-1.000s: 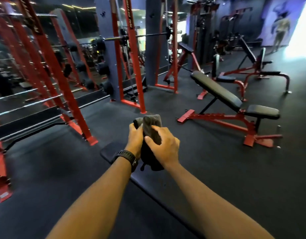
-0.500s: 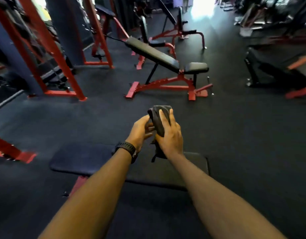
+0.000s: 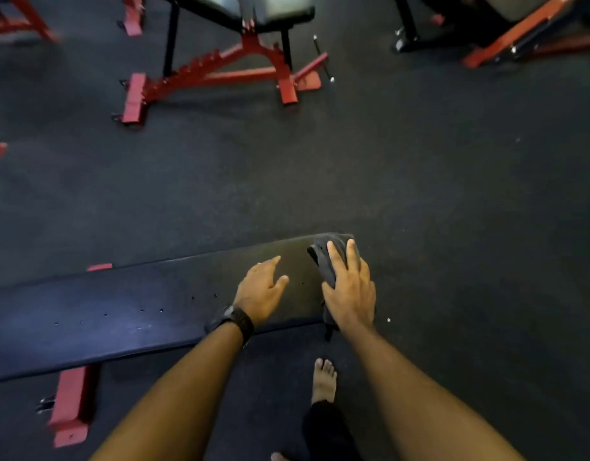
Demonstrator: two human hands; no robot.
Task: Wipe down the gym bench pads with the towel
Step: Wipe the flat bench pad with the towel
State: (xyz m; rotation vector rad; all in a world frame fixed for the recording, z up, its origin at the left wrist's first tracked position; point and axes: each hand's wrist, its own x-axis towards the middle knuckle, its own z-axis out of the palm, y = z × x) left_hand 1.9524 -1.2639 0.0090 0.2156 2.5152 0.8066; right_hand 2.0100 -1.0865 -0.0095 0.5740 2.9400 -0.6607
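Item: towel (image 3: 323, 261), dark grey, bunched, lying on the 3 o'clock end of the long black bench pad (image 3: 120, 321).
Hands: the right hand (image 3: 350, 287) is flat on the towel, fingers fairly straight, pressing it down. The left hand (image 3: 260, 289), at the towel's 9 o'clock, holds nothing, its fingers loosely spread over the pad; whether it touches is unclear.
Step, as judged: the first wipe is starting.
Next move: a firm sweep toward 9 o'clock along the unwiped length, with the left hand clear.
Surroundings: rubber floor (image 3: 320, 178); red-framed adjustable bench (image 3: 240, 61) at 12 o'clock.
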